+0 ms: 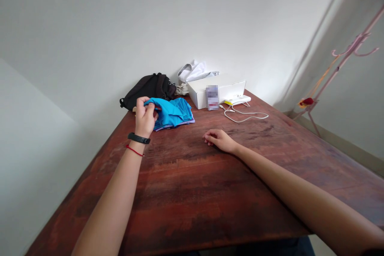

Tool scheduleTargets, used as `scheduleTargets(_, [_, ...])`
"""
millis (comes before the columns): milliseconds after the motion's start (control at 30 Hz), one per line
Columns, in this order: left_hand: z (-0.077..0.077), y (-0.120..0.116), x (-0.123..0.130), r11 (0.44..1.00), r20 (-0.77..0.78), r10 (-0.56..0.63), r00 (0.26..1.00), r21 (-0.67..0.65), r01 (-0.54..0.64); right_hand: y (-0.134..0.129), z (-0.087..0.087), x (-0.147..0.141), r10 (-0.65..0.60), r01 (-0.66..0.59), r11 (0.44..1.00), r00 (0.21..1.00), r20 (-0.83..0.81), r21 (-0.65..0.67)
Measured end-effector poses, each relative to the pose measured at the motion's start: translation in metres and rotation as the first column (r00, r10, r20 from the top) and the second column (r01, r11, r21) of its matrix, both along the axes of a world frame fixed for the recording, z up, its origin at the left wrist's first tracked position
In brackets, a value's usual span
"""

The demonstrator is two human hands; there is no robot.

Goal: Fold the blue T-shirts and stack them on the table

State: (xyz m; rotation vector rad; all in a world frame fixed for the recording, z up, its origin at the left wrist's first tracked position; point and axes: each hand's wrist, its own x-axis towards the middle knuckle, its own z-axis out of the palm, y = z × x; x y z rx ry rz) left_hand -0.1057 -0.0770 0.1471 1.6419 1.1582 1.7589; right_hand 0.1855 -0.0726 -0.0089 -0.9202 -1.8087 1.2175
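Observation:
My left hand [145, 118], with a black band and a red string at the wrist, pinches the left edge of a bright blue folded cloth [174, 113]. That edge is lifted, while the rest of the cloth lies on a purple cloth [191, 121] that shows as a thin strip beneath it. On the bare wood to the right, my right hand [221, 140] rests with its fingers curled in. Its fingertips are partly hidden, and I make out nothing in them.
On the brown wooden table [186, 192], a black bag [144, 90] lies behind the cloths. Further right are a white box [231, 90], white fabric [195, 71], a small blurred packet [212, 98], and a white power strip [240, 99] by a white cable [249, 121]. A pink stand [339, 64] rises beyond the table.

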Motion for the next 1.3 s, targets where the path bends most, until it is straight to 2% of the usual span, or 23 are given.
scheduleTargets(167, [0.025,-0.039,0.035,0.972,-0.073,-0.232,0.97,0.0,0.233,0.0,0.001,0.0,0.002,-0.002,1.0,1.0,0.021,0.007])
scheduleTargets(233, [0.032,-0.053,0.045,0.95,-0.073,-0.313,0.947,-0.034,0.311,-0.002,0.005,0.002,0.001,-0.003,0.998,1.0,0.03,0.061])
scheduleTargets(333, [0.038,-0.068,0.054,0.914,-0.052,-0.398,0.916,-0.112,0.391,-0.007,0.016,0.005,-0.008,0.011,0.984,1.0,-0.017,0.179])
scheduleTargets(433, [0.037,-0.073,0.058,0.88,-0.004,-0.44,0.898,-0.204,0.43,-0.014,0.024,0.006,0.046,-0.04,0.988,0.998,-0.041,0.147])
scheduleTargets(567, [0.018,-0.063,0.064,0.834,0.033,-0.439,0.898,-0.357,0.421,-0.014,0.021,0.005,0.084,-0.083,0.996,0.996,-0.034,0.022])
scheduleTargets(733, [-0.021,-0.043,0.075,0.824,-0.002,-0.369,0.929,-0.464,0.327,-0.003,0.009,0.004,0.004,-0.004,1.0,1.0,-0.007,0.016])
scheduleTargets(900, [-0.049,-0.035,0.077,0.712,-0.104,-0.521,0.847,-0.601,0.364,0.0,0.005,0.004,-0.152,0.145,0.985,0.985,-0.081,-0.093])
scheduleTargets(967, [-0.054,-0.033,0.075,0.73,-0.168,-0.536,0.827,-0.585,0.354,-0.002,0.006,0.004,-0.153,0.142,0.985,0.983,-0.102,-0.103])
scheduleTargets(1067, [-0.055,-0.033,0.074,0.787,-0.273,-0.508,0.817,-0.532,0.312,-0.004,0.009,0.004,-0.131,0.12,0.989,0.984,-0.121,-0.089])
scheduleTargets(1200, [-0.051,-0.034,0.074,0.871,-0.446,-0.437,0.781,-0.426,0.245,-0.005,0.01,0.004,-0.102,0.089,0.992,0.983,-0.149,-0.095])
scheduleTargets(1300, [-0.044,-0.038,0.076,0.899,-0.45,-0.408,0.794,-0.349,0.264,-0.003,0.006,0.004,-0.093,0.081,0.993,0.983,-0.159,-0.086])
